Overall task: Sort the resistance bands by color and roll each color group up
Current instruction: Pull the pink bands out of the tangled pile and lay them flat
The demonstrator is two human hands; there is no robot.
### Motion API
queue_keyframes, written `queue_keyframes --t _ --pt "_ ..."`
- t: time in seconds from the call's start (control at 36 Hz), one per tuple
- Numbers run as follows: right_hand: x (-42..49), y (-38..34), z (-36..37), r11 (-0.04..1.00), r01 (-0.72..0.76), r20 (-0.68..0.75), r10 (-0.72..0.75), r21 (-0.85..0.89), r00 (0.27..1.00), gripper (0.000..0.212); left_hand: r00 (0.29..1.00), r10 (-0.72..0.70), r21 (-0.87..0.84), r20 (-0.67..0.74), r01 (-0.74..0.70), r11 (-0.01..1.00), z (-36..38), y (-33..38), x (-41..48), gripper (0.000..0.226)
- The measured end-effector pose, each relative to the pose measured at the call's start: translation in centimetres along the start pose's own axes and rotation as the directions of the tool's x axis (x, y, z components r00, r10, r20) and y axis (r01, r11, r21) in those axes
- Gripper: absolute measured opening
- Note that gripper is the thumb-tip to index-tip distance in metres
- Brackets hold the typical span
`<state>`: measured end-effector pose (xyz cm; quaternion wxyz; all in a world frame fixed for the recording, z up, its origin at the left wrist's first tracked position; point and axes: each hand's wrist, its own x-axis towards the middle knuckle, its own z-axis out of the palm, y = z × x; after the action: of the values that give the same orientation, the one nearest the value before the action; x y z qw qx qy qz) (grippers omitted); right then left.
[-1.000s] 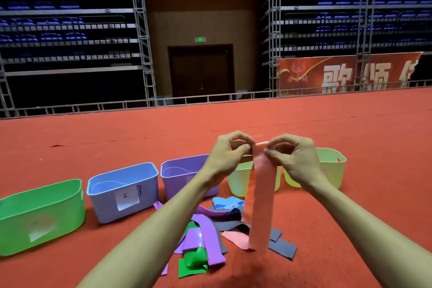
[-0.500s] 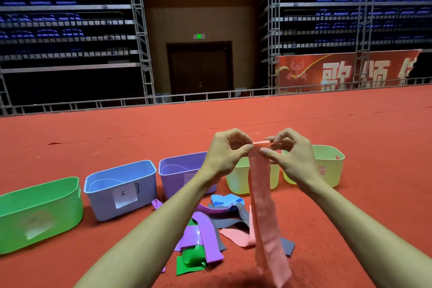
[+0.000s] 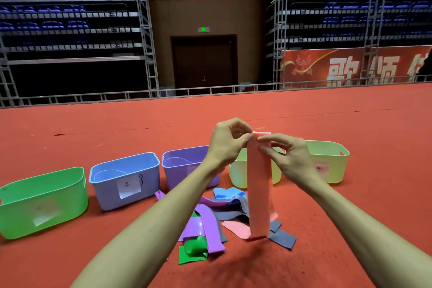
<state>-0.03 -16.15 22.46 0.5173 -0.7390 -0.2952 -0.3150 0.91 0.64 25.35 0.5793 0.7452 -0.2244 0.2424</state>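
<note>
A pink resistance band (image 3: 259, 192) hangs straight down in front of me. My left hand (image 3: 228, 142) and my right hand (image 3: 286, 159) both pinch its top edge, close together. Below it on the red floor lies a loose pile of bands: purple (image 3: 207, 224), green (image 3: 194, 250), blue (image 3: 228, 193), grey (image 3: 281, 237) and another pink one (image 3: 235, 228).
A row of plastic bins stands behind the pile: green (image 3: 42, 201), blue (image 3: 125, 179), purple (image 3: 184, 163), and two pale yellow-green ones (image 3: 236, 173) (image 3: 327, 159). The red carpet (image 3: 350, 217) stretches back to a metal rail and scaffolded seating.
The pink band's lower end swung toward me and then back; it now hangs straight. My hands stay at its top edge, with the fingers slightly shifted.
</note>
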Motion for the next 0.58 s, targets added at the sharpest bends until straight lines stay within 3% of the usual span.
queue_keyframes --t 0.14,0.25,0.39,0.58 --pt "0.8 0.1 -0.5 0.996 0.000 0.073 0.007 -0.089 0.997 0.029 0.999 0.010 -0.027 0.050 -0.009 1.000 0.2 -0.1 -0.6 0.017" --pt "1.2 0.1 -0.7 0.993 0.009 0.065 -0.002 -0.117 0.998 0.023 0.988 -0.051 -0.131 0.148 0.071 0.989 0.6 -0.7 -1.5 0.036" --pt "1.3 0.3 -1.2 0.997 -0.066 0.046 0.068 -0.034 0.997 0.029 0.957 -0.093 -0.137 0.276 0.135 0.981 1.5 -3.0 -3.4 0.051" --pt "1.6 0.4 -1.7 0.983 -0.163 -0.007 0.164 0.084 0.986 0.030 0.953 -0.044 -0.084 0.300 0.072 0.994 2.9 -5.6 -6.5 0.062"
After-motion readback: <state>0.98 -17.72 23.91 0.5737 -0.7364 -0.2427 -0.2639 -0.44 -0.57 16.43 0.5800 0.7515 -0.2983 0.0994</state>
